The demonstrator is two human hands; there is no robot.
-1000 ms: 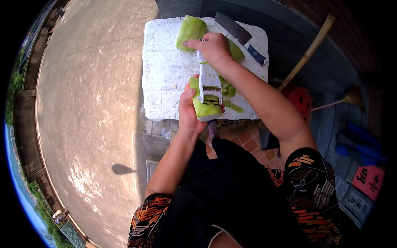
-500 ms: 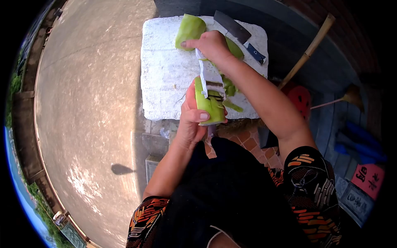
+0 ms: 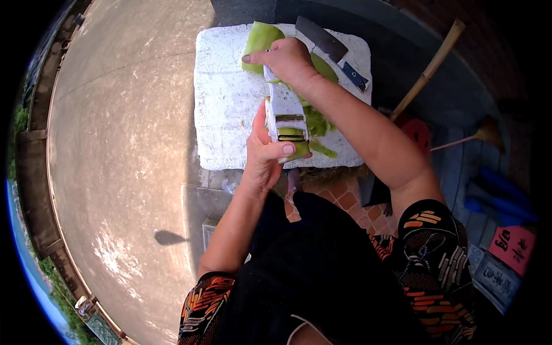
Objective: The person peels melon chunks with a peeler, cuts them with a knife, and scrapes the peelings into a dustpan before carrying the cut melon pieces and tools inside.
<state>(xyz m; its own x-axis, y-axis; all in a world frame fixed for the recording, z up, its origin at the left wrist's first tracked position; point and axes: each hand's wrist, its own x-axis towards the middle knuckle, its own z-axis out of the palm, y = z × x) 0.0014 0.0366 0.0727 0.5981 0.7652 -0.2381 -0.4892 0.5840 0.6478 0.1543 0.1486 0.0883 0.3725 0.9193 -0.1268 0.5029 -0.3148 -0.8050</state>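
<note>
Now bringing the white peeler (image 3: pixel 287 100) over more of the green piece (image 3: pixel 299 150) above the table (image 3: pixel 221 115), pinching its handle in right fingers (image 3: pixel 260 58), clasping the piece in left fingers (image 3: pixel 282 150).

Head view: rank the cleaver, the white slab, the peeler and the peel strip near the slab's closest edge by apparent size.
1. White slab
2. Peeler and cleaver: unsure; the cleaver looks longer, but the peeler is broader and held nearer the camera
3. Peel strip
</note>
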